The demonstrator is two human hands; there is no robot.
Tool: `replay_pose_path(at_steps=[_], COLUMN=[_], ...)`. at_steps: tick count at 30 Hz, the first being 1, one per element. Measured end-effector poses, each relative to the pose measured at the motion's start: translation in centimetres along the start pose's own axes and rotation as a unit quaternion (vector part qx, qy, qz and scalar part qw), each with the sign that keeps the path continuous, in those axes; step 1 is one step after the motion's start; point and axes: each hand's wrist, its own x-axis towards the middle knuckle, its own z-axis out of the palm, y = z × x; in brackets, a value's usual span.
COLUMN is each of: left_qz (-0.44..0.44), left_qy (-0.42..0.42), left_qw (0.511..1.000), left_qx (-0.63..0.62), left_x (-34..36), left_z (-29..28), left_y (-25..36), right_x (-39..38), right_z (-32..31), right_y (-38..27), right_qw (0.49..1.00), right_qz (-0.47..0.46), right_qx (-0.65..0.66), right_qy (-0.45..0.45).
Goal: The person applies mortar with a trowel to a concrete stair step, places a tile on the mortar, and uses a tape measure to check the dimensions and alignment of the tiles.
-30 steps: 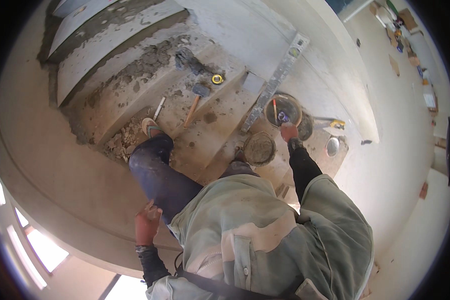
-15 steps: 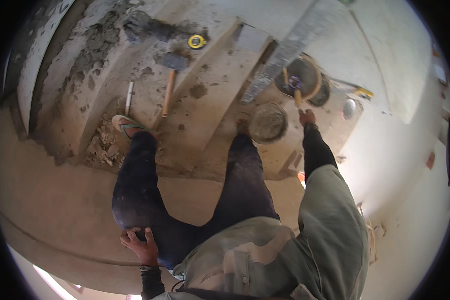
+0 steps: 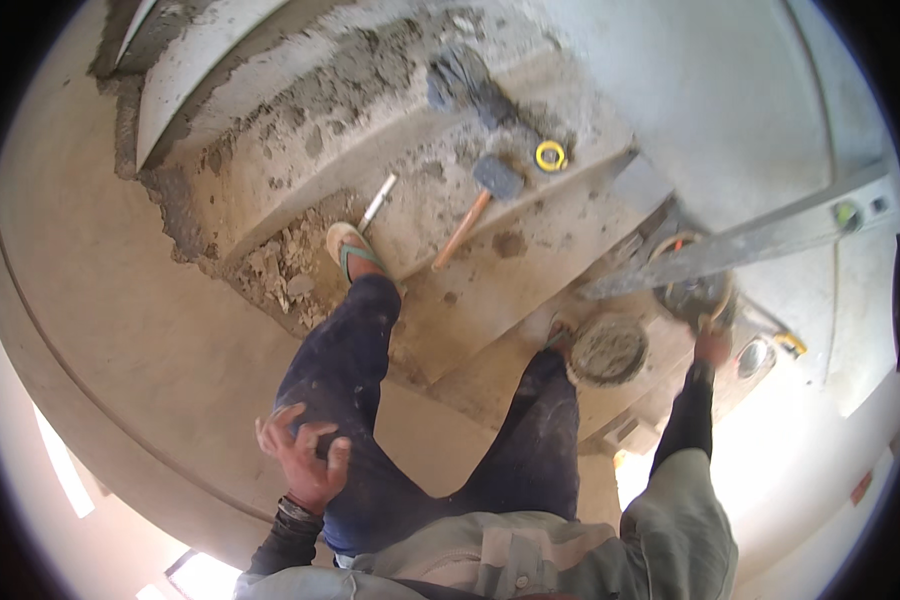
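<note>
Right hand (image 3: 712,346) is down at the near edge of a round bucket (image 3: 718,303), fingers curled in. A little pale stub pokes out past them, but it's blurry and I honestly can't tell if the grip is closed on it. Left hand (image 3: 308,462) is holding nothing, fingers bent and spread apart over the left thigh (can't tell if it touches the trousers).

The bucket itself sits on the step ahead of the right hand, partly hidden by a long spirit level (image 3: 760,236) slanting across it. Just right of that hand there's a shiny round thing (image 3: 753,357) and a yellow-handled tool (image 3: 790,343). To the left, a tub (image 3: 610,381) of grey mix sits right by the right foot.

Further out, there's a dark-headed hammer (image 3: 497,178) with a wooden handle, a yellow tape measure (image 3: 550,156) near its head, a white stick (image 3: 378,202) by the sandalled left foot (image 3: 348,252), and rubble (image 3: 285,272) beside that.
</note>
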Motion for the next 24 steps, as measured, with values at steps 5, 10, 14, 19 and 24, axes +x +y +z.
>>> replay_pose_path(at_steps=[5, 10, 14, 19, 24], left_qz=[0.073, 0.202, 0.219, 0.235, 0.268], left_qy=[-0.089, -0.262, -0.282, -0.360, -0.278], left_qw=[0.962, 0.923, 0.895, 0.882, 0.863], left_qx=[-0.247, -0.197, -0.268, -0.194, -0.325], left_x=[6.1, 8.9, 11.0, 13.0, 17.4], left_z=[3.2, 8.4, 11.3, 12.8, 10.5], left_y=[0.4, 1.0, 2.8, 5.1, 4.5], right_x=[-5.5, -16.7, -18.2, -16.4, -18.8], right_z=[-11.6, -20.2, -23.4, -29.6, -34.5], right_y=[8.1, 1.6, -9.3, -34.8, -63.0], right_qw=[0.913, 0.676, 0.761, 0.769, 0.629], right_qz=[0.051, 0.314, 0.057, -0.518, -0.403], right_qx=[0.089, 0.297, 0.151, 0.136, 0.409], right_qy=[-0.395, -0.597, -0.628, -0.348, -0.524])
